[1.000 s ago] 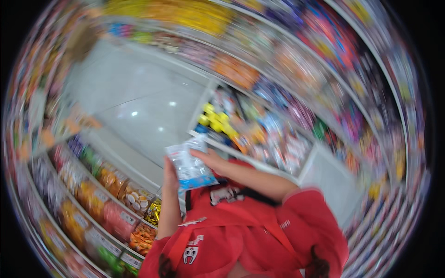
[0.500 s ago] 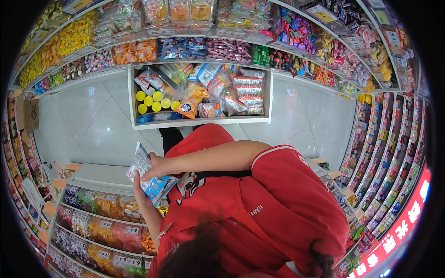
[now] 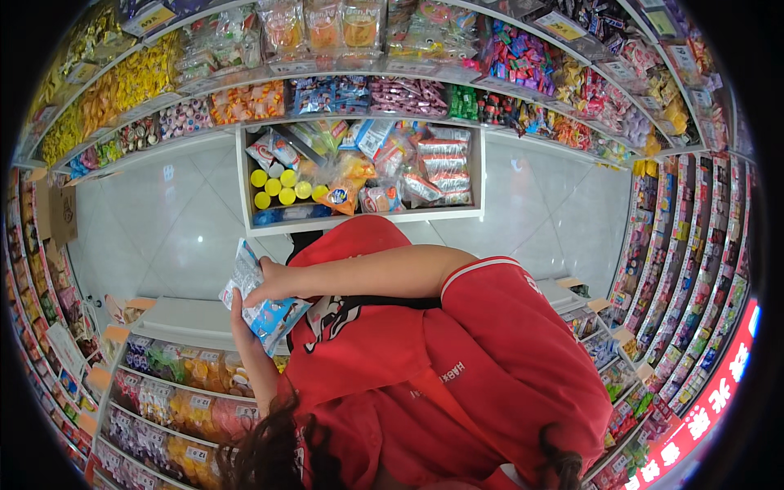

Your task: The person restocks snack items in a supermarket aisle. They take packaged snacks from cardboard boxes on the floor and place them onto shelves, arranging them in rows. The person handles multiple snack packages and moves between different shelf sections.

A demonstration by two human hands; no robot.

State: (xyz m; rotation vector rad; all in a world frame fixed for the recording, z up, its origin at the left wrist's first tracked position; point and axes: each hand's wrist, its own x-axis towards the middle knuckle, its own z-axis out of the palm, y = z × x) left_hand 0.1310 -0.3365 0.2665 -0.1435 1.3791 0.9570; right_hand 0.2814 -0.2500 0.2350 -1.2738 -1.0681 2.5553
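Note:
Both my hands hold one blue and white plastic packet (image 3: 280,321) at the left of my red top. My right hand (image 3: 276,282) reaches across my body and grips the packet's upper right side. Along its left side, my left hand (image 3: 239,314) has its fingers closed on it, partly hidden by the packet. In front of my knees a white drawer (image 3: 367,222) stands pulled out. Inside lie yellow-lidded containers (image 3: 286,195), silver-red packs (image 3: 445,167) and an orange bag (image 3: 343,196), among other bagged goods.
Candy shelves (image 3: 327,96) curve across the far side, above the drawer. Behind me on the left are tiered candy bins (image 3: 196,367), with a white ledge (image 3: 188,318) beside them. More shelves (image 3: 678,269) line the right. A cardboard box (image 3: 59,214) stands at far left on the tiled floor (image 3: 139,212).
The view has shifted a little, so the drawer and shelves appear slightly farther right and lower. My hands keep hold of the packet, which stays almost in the same place.

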